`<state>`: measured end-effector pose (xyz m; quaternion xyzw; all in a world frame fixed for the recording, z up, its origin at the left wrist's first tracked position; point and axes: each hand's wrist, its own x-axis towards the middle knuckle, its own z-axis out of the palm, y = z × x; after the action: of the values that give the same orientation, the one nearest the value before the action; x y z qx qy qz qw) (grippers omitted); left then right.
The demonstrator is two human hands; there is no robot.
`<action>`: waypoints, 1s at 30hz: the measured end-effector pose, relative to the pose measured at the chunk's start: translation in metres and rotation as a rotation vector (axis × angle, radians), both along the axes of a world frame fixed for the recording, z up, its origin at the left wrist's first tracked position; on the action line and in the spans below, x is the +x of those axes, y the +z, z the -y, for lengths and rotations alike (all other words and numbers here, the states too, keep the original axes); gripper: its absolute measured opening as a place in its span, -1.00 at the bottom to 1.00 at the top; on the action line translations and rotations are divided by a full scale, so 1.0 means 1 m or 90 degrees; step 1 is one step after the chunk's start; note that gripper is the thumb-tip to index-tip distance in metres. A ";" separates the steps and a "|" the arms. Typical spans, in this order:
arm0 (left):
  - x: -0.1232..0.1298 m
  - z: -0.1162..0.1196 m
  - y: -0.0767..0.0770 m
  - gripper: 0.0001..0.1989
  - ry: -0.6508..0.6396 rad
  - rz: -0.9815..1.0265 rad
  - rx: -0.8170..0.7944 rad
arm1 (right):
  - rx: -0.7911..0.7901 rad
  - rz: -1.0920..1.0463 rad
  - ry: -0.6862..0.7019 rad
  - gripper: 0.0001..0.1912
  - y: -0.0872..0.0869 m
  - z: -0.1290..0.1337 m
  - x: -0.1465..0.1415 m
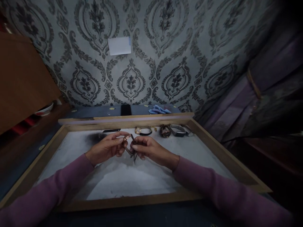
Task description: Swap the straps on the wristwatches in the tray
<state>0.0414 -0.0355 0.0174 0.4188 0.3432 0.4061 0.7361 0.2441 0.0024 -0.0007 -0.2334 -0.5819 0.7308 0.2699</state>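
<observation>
Both hands meet above the white floor of a wood-framed tray (132, 202). My left hand (107, 148) is closed on a wristwatch (127, 138) with a rose-gold-coloured case and a dark strap that hangs down between the hands. My right hand (151, 150) is closed at the strap side of the watch, its fingertips pinching a dark, thin piece; whether that is the strap or a separate tool cannot be told. The fingers hide part of the watch.
Along the tray's back lie a black strap (111, 130), a gold watch (138, 130), a dark round watch (165, 131) and a grey-banded watch (178, 130). Behind the tray are a blue cloth (159, 109) and a black item (126, 110).
</observation>
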 end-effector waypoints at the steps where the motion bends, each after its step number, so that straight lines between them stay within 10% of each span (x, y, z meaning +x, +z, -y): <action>1: 0.001 -0.001 -0.002 -0.58 0.003 -0.018 0.007 | -0.039 -0.015 -0.004 -0.64 0.000 -0.001 0.001; 10: 0.013 0.009 -0.011 -0.65 0.160 -0.486 0.440 | -0.268 -0.106 -0.086 -0.67 -0.001 -0.006 0.001; 15: 0.016 0.012 -0.009 -0.90 0.065 -0.596 0.661 | -0.329 -0.147 -0.088 -0.68 -0.011 -0.008 -0.002; 24: 0.024 0.004 0.013 -0.89 0.041 -0.612 0.652 | -0.242 -0.123 -0.080 -0.66 -0.006 -0.008 0.001; 30: 0.023 -0.005 0.032 -0.77 0.041 -0.416 0.399 | 0.176 0.077 -0.236 -0.54 0.009 -0.007 0.014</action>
<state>0.0642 -0.0306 0.0494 0.7168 0.4309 0.3598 0.4135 0.2582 0.0097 0.0082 -0.3407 -0.6387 0.5669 0.3932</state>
